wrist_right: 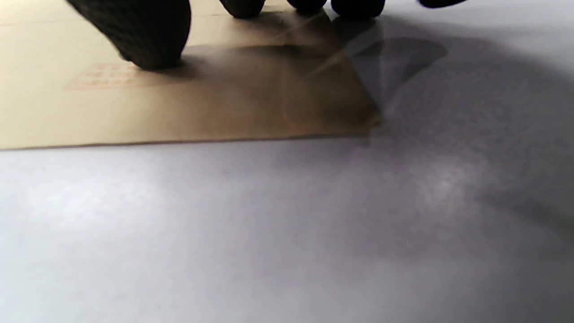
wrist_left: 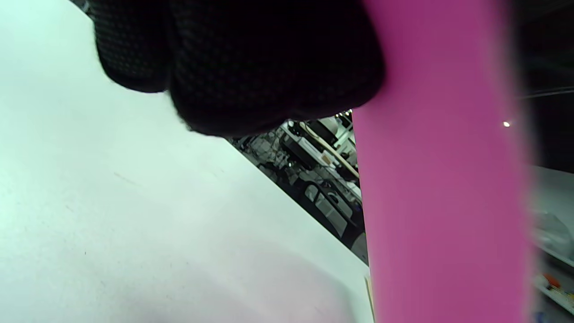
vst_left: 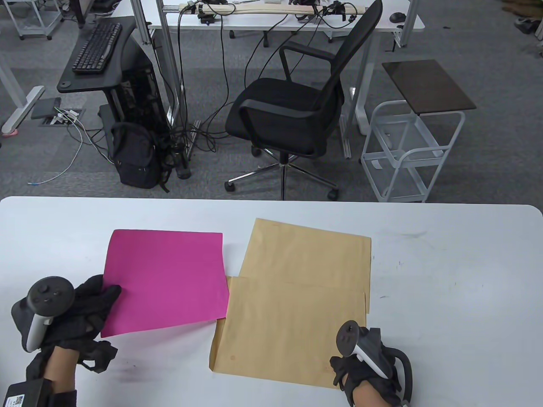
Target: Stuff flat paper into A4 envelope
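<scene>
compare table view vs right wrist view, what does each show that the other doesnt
Only the table view: the left hand gripping the pink paper at its left edge, a second envelope, and the office chair.
Only the right wrist view: fingertips pressing on a faint red printed grid.
Both: the near envelope, the right hand and the white table.

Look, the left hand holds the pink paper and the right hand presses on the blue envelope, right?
Not quite: the envelope is brown, not blue, as the table view shows. The left hand does hold the pink paper, and the right hand presses on the envelope.
</scene>
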A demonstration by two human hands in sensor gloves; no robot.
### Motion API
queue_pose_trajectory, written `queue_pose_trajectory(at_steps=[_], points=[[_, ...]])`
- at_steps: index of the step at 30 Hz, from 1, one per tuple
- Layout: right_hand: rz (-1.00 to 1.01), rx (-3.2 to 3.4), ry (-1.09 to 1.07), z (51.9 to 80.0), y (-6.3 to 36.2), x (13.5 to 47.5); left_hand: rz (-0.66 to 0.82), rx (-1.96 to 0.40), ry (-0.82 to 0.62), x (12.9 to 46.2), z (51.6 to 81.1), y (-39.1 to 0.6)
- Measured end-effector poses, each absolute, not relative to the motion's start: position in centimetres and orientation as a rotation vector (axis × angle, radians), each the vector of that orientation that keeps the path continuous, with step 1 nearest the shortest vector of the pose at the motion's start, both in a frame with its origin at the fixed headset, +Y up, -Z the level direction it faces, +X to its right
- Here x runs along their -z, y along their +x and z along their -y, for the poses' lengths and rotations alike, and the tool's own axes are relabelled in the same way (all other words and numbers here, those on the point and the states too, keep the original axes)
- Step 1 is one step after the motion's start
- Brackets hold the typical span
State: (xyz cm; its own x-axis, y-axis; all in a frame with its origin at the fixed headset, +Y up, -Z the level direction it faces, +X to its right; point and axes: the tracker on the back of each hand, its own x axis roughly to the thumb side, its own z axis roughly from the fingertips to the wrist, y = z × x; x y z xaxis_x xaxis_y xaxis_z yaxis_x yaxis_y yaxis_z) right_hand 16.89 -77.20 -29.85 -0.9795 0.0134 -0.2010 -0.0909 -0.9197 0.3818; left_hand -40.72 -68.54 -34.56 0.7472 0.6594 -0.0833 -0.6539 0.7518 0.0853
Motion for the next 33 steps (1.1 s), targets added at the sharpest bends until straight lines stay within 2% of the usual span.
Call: queue_pose_trajectory(at_steps=[21,33], points=[[-0.63,-3.01,-0.313,77.2,16.8,29.9,-0.065,-0.753,-0.246,35.3,71.0,-43.0],[-0.63,-3.01,-0.313,77.2,16.8,29.9,-0.061,-0.769,-0.303,35.2,71.3,-43.0]])
